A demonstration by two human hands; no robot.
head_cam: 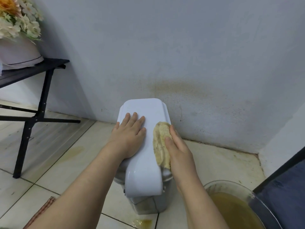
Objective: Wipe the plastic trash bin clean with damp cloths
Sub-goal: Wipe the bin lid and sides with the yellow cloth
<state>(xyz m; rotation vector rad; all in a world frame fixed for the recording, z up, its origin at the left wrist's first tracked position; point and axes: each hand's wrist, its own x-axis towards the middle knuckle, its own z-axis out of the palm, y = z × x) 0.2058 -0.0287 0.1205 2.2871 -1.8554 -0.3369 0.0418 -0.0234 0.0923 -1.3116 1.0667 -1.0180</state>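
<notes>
A white plastic trash bin (145, 162) with a glossy closed lid stands on the tiled floor against the wall. My left hand (130, 134) lies flat on the left side of the lid, fingers straight. My right hand (177, 151) presses a yellowish damp cloth (160, 142) against the lid's right edge, fingers laid along the cloth. The bin's grey body shows below the lid, partly hidden by my forearms.
A basin (244, 189) of murky yellow-brown water sits at the lower right. A black folding table (38, 70) with a white flower pot (18, 52) stands at the left. A dark blue seat (283, 192) is at the right edge. Yellow puddles mark the floor tiles.
</notes>
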